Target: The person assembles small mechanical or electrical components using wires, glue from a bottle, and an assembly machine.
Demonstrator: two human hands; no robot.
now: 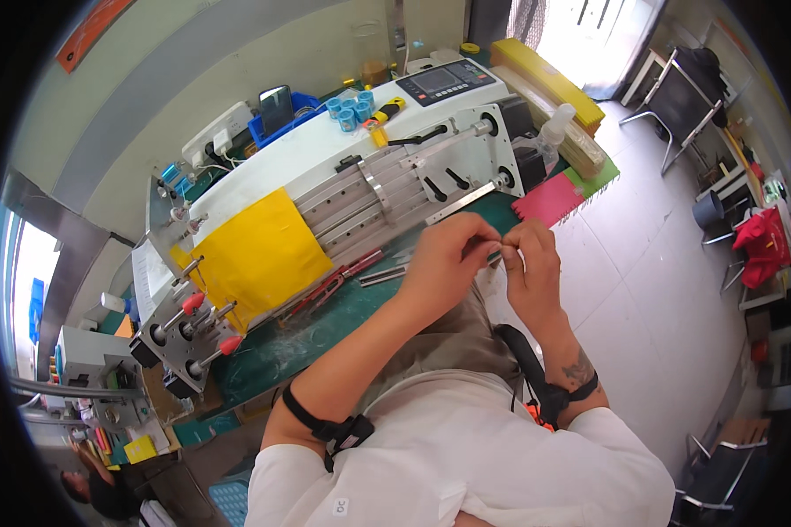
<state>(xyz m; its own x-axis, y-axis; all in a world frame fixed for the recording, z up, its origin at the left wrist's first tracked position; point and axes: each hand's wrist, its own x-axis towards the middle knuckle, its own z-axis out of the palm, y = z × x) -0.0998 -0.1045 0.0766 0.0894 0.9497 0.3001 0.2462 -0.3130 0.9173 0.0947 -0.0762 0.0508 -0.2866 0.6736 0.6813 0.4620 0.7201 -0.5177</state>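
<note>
My left hand (451, 256) and my right hand (534, 266) meet in front of me, just past the near edge of the bench. Thumb and fingers of both are pinched together, the fingertips almost touching. Whatever lies between them is too small to make out. Beyond the hands stands a white bench machine (303, 151) with metal rails (351, 211) and a keypad with a screen (437, 81). A yellow sheet (262, 255) covers the left part of its rails. Below it, on the green mat (281, 351), lie a red slim tool (334, 283) and metal strips (385, 274).
Several blue cups (346, 120) and a yellow-handled tool (387, 111) sit on the machine. A clear bottle (555, 127), a pink mat (549, 200) and a long yellow box (554, 79) stand at the right end. Red-tipped levers (228, 345) jut out left. Another person (105, 487) is at the far lower left.
</note>
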